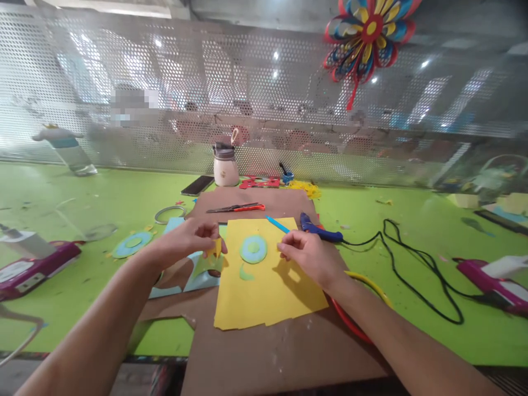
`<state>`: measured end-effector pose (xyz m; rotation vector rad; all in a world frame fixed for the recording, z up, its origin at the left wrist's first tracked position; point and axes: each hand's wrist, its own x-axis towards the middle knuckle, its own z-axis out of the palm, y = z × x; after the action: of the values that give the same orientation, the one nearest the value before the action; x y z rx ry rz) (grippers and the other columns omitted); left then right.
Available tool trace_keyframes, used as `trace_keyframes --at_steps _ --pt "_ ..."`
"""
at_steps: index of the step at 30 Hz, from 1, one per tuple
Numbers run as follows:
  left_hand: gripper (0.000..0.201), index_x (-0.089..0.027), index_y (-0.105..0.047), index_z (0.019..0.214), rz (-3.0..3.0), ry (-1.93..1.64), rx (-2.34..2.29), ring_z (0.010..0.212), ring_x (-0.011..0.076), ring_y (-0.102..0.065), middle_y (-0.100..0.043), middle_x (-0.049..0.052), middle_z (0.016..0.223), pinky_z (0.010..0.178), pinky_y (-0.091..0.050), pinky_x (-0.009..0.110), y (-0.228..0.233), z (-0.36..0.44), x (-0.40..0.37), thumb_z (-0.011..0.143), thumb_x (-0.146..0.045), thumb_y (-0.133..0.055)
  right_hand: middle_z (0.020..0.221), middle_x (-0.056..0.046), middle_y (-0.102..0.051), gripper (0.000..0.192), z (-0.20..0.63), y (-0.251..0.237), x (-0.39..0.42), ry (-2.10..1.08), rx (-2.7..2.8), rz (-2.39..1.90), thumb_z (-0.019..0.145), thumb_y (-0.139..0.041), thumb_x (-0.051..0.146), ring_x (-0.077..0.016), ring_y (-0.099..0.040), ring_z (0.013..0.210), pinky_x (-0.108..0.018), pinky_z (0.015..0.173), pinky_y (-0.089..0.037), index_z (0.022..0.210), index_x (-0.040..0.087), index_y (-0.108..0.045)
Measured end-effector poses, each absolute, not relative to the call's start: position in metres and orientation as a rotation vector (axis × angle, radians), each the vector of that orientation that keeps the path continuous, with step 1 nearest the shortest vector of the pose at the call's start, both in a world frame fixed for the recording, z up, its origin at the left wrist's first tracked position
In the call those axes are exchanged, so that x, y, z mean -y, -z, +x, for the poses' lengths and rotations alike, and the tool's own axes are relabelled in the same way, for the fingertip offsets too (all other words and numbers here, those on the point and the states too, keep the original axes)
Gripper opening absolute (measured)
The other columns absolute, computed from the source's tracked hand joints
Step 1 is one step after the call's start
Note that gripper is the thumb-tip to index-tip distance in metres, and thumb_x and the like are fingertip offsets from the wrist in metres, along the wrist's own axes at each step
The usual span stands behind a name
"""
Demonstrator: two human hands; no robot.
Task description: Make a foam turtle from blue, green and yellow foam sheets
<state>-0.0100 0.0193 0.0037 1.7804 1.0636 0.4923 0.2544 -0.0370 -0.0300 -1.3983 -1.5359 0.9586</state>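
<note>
A ring (253, 249) is already laid on the yellow sheet (268, 286); a yellow scrap (216, 248) is pinched in the left hand (192, 237), unplaced; the right hand (307, 254) rests loosely curled, empty.

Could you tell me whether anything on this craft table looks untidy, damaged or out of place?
Mostly clutter. The yellow sheet has a ragged, uneven lower edge. Paper scraps lie scattered over the green table, and the glue gun trails a looping black cord across it. Nothing looks spilled.

Bare green table (103, 198) lay open far left. Scissors (237, 208) and a jar (225, 165) blocked the far side. A glue gun (319, 230) and its black cord (412, 269) barred the right.
</note>
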Motion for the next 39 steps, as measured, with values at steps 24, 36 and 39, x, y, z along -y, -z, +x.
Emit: trace_keyframes --at_steps 24,36,39 --pt "0.033 -0.018 -0.068 0.089 2.366 -0.219 -1.715 0.077 0.0216 -0.061 -0.069 0.006 0.085 0.069 -0.043 0.030 0.002 -0.019 -0.013 0.076 -0.035 -0.042 0.070 -0.002 -0.071 0.012 0.251 0.018 0.046 -0.850 1.581 -1.557 0.079 -0.059 0.028 -0.0177 -0.066 0.071 -0.025 0.064 -0.043 0.074 0.018 -0.064" --pt "0.021 -0.020 -0.061 0.067 2.296 -0.164 -1.544 0.062 0.0170 -0.055 -0.060 0.000 0.065 0.055 -0.038 0.025 0.022 -0.022 -0.014 0.070 -0.040 -0.056 0.069 -0.001 -0.068 0.016 0.254 0.025 0.043 -0.915 1.538 -1.435 0.079 -0.060 0.033 -0.0171 -0.063 0.069 -0.026 0.065 -0.044 0.073 0.018 -0.062" --pt "0.025 -0.020 -0.060 0.069 2.235 -0.275 -1.567 0.069 0.0167 -0.056 -0.061 0.000 0.070 0.062 -0.043 0.025 0.013 -0.039 -0.015 0.071 -0.045 -0.056 0.068 -0.001 -0.066 0.017 0.254 0.028 0.041 -0.952 1.515 -1.399 0.078 -0.061 0.034 -0.0171 -0.062 0.068 -0.027 0.065 -0.044 0.074 0.018 -0.061"
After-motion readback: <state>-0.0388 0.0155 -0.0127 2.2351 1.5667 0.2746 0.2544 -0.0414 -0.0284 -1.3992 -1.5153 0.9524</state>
